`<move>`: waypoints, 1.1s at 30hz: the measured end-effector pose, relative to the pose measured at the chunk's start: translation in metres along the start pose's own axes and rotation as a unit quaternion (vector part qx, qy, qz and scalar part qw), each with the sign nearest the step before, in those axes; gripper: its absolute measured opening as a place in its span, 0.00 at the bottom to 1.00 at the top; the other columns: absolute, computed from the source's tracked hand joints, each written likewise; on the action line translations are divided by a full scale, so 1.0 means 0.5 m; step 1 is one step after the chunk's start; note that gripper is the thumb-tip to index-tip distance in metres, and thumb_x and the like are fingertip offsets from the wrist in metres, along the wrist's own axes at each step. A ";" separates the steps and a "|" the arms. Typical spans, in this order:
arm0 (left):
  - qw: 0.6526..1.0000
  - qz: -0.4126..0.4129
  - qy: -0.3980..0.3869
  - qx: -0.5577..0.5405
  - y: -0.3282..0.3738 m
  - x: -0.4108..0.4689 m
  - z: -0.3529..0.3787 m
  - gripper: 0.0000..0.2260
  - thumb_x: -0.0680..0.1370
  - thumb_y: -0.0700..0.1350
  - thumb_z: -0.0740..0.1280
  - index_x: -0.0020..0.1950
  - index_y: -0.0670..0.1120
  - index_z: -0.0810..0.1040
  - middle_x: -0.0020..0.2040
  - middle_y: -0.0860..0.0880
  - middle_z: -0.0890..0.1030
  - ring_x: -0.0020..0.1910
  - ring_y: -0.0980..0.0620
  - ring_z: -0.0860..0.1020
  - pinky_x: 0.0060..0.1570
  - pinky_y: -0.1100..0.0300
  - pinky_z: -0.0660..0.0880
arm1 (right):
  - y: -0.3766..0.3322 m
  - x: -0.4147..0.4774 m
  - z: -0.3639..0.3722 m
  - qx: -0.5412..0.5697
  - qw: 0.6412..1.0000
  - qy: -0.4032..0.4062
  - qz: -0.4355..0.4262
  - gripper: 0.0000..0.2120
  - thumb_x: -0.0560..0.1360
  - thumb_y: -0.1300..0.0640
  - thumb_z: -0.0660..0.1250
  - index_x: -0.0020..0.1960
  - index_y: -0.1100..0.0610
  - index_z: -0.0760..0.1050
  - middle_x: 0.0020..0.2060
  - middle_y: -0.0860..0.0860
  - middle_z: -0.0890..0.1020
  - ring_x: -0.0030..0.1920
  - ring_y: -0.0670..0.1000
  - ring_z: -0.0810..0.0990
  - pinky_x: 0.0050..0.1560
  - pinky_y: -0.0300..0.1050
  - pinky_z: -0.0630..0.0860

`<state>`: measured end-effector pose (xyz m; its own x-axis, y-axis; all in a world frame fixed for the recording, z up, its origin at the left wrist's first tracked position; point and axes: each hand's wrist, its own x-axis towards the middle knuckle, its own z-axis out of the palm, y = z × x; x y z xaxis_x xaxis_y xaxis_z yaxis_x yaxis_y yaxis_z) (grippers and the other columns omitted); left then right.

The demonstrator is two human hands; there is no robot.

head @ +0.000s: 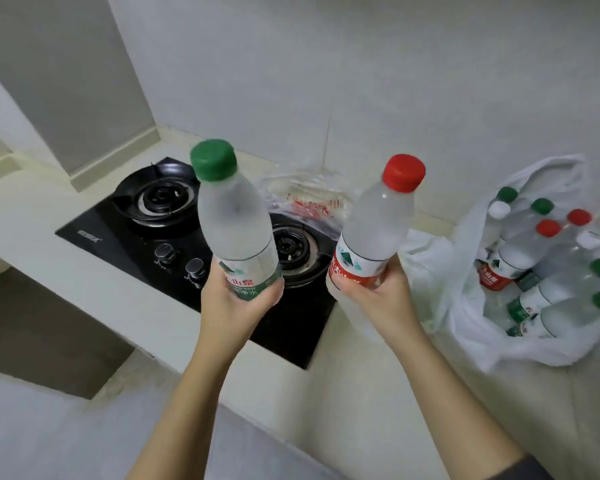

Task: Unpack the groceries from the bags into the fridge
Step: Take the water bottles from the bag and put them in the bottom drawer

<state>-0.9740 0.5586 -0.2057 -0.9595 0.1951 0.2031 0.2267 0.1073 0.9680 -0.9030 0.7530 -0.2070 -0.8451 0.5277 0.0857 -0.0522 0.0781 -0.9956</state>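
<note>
Firmly held: frosted green-capped bottle [234,220], frosted red-capped bottle [378,225].

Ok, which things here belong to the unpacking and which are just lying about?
Belong to the job: green-capped bottle in the left hand; red-capped bottle in the right hand; white bag holding more bottles.
Lying about: gas hob; clear bag with red print, seemingly empty, at the hob's far edge.

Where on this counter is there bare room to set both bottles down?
Bare counter left of the hob, and the near strip between hob and white bag. Crowded: that bag holds bottles; a clear bag lies behind the right burner.
</note>
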 end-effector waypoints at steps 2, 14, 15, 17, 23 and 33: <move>0.999 0.045 0.001 -0.028 0.071 0.029 -0.006 0.27 0.65 0.50 0.77 0.62 0.55 0.72 0.53 0.60 0.82 0.53 0.60 0.80 0.49 0.68 0.76 | -0.077 0.013 -0.002 0.042 0.998 0.000 -0.035 0.22 0.69 0.75 0.73 0.55 0.56 0.71 0.40 0.43 0.83 0.39 0.37 0.82 0.37 0.29 0.76; 0.990 0.108 0.020 -0.083 0.197 0.009 -0.023 0.26 0.66 0.48 0.75 0.62 0.55 0.71 0.52 0.60 0.81 0.51 0.60 0.81 0.45 0.71 0.75 | -0.189 0.005 0.009 0.130 0.985 0.022 -0.110 0.28 0.58 0.47 0.76 0.57 0.46 0.74 0.50 0.42 0.85 0.52 0.44 0.83 0.48 0.36 0.78; 0.991 0.105 0.026 -0.078 0.195 0.006 -0.030 0.27 0.66 0.48 0.75 0.62 0.55 0.71 0.51 0.60 0.81 0.51 0.61 0.81 0.45 0.71 0.75 | -0.186 0.005 0.014 0.133 0.985 0.023 -0.109 0.29 0.58 0.46 0.76 0.57 0.46 0.74 0.50 0.42 0.85 0.52 0.45 0.83 0.48 0.37 0.78; 0.992 0.098 0.040 -0.066 0.190 -0.001 -0.046 0.26 0.65 0.48 0.74 0.61 0.58 0.70 0.51 0.62 0.80 0.51 0.61 0.80 0.44 0.70 0.76 | -0.183 0.002 0.027 0.141 0.984 0.017 -0.107 0.29 0.58 0.46 0.76 0.57 0.46 0.74 0.50 0.43 0.85 0.52 0.46 0.83 0.49 0.39 0.79; 0.989 0.080 0.114 -0.043 0.179 -0.040 -0.099 0.26 0.65 0.47 0.74 0.59 0.63 0.70 0.52 0.61 0.80 0.52 0.59 0.80 0.48 0.63 0.77 | -0.166 -0.006 0.088 0.143 0.983 -0.062 -0.097 0.28 0.60 0.47 0.76 0.59 0.48 0.75 0.53 0.47 0.84 0.55 0.50 0.83 0.57 0.50 0.78; 0.944 0.051 0.324 0.023 0.193 -0.187 -0.204 0.26 0.63 0.49 0.76 0.55 0.65 0.70 0.49 0.65 0.80 0.50 0.63 0.79 0.42 0.73 0.75 | -0.155 -0.050 0.263 0.154 0.933 -0.321 -0.060 0.31 0.59 0.47 0.76 0.61 0.49 0.74 0.52 0.45 0.84 0.53 0.48 0.83 0.50 0.41 0.79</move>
<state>-0.8793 0.4512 -0.1164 -0.8293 -0.4301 0.3567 0.3158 0.1660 0.9342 -0.9476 0.6225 -0.1372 -0.9623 -0.0918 0.2559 -0.2346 -0.1950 -0.9523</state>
